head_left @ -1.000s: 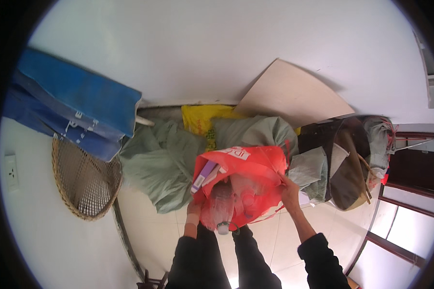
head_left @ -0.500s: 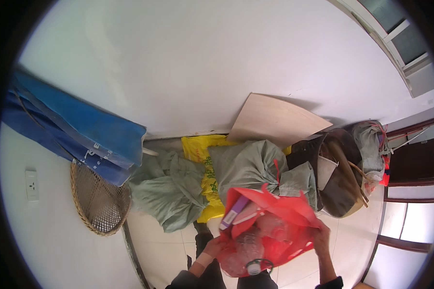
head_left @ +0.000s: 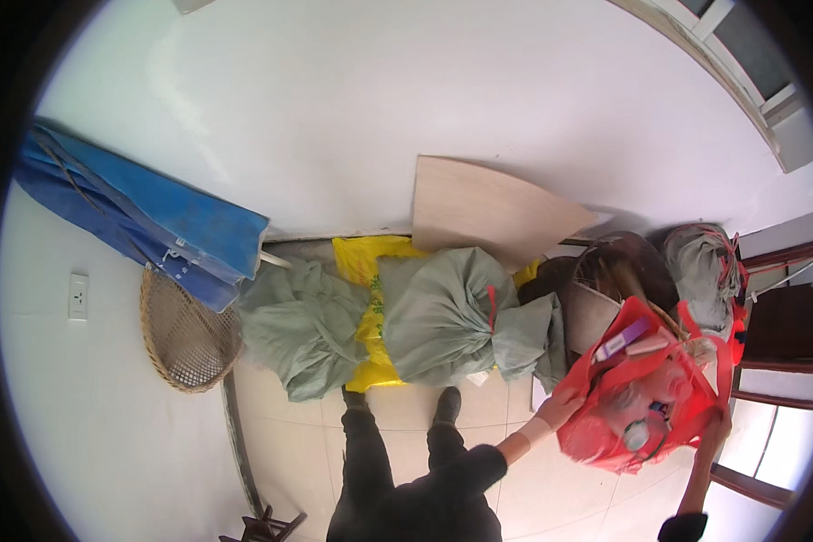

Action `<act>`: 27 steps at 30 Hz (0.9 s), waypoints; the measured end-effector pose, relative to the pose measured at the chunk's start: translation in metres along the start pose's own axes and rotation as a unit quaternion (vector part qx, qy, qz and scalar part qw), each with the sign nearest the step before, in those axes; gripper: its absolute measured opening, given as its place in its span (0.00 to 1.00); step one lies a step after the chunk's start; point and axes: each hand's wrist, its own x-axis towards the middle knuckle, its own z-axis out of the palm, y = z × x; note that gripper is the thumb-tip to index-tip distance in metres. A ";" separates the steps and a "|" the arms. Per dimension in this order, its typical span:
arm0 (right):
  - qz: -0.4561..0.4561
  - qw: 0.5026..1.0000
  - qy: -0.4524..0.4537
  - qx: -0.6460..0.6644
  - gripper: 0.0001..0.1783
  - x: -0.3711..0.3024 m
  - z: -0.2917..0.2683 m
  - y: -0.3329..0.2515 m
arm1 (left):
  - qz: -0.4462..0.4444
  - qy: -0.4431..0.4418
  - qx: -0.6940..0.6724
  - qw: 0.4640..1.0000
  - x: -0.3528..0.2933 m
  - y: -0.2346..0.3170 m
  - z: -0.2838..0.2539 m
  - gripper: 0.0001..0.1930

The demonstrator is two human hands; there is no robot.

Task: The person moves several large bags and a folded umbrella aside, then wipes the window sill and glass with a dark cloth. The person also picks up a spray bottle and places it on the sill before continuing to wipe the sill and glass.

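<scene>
A red bag (head_left: 696, 415), open at the top, hangs in front of me at the right, held between my two hands. My left hand (head_left: 562, 408) is closed on its left edge; my right hand (head_left: 716, 428) grips its right side near a handle loop. Clear plastic bottles (head_left: 628, 397) fill much of the bag. A purple-and-white box (head_left: 621, 341) sticks up at its far side, with a pinkish packet (head_left: 649, 345) next to it. The bag partly covers a brown container behind it.
Along the wall stand a tied grey-green sack (head_left: 438, 312), another slumped sack (head_left: 298, 334), a yellow sack (head_left: 352, 257) and a leaning board (head_left: 488, 212). A wicker basket (head_left: 190, 343) and blue bag (head_left: 190, 230) are left; a grey bundle (head_left: 700, 262) is right. A wooden stool (head_left: 266, 526) shows lower left.
Both hands have carried the red bag to the right, from in front of the tied sack to in front of the brown container. My legs and feet now show more fully.
</scene>
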 end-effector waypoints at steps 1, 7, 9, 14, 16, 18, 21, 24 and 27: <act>0.009 1.000 0.015 -0.010 0.15 0.020 0.001 0.041 | -0.011 -0.022 -0.057 0.998 0.004 0.005 0.005 0.15; -0.009 0.995 0.057 -0.078 0.17 0.077 0.071 0.115 | -0.163 0.053 -0.167 0.971 -0.045 -0.063 -0.070 0.15; 0.001 0.992 -0.042 -0.122 0.19 0.087 0.099 0.106 | -0.201 0.086 -0.174 0.960 -0.082 -0.117 -0.121 0.14; -0.099 0.952 -0.098 -0.273 0.25 0.069 0.137 0.068 | -0.362 0.260 -0.019 0.895 -0.178 -0.147 -0.206 0.15; -0.130 0.918 -0.062 -0.369 0.24 0.067 0.137 0.052 | -0.365 0.343 -0.049 0.864 -0.214 -0.168 -0.236 0.14; -0.169 0.890 -0.035 -0.422 0.24 0.063 0.142 0.039 | -0.368 0.400 -0.075 0.836 -0.240 -0.170 -0.257 0.12; -0.180 0.861 -0.036 -0.474 0.25 0.049 0.152 0.028 | -0.351 0.435 -0.110 0.822 -0.263 -0.182 -0.277 0.12; -0.072 0.792 -0.078 -0.601 0.29 0.035 0.157 0.009 | -0.306 0.452 -0.141 0.826 -0.269 -0.157 -0.280 0.12; -0.285 0.794 0.004 -0.537 0.29 0.017 0.176 -0.063 | -0.283 0.450 -0.047 0.846 -0.284 -0.145 -0.283 0.13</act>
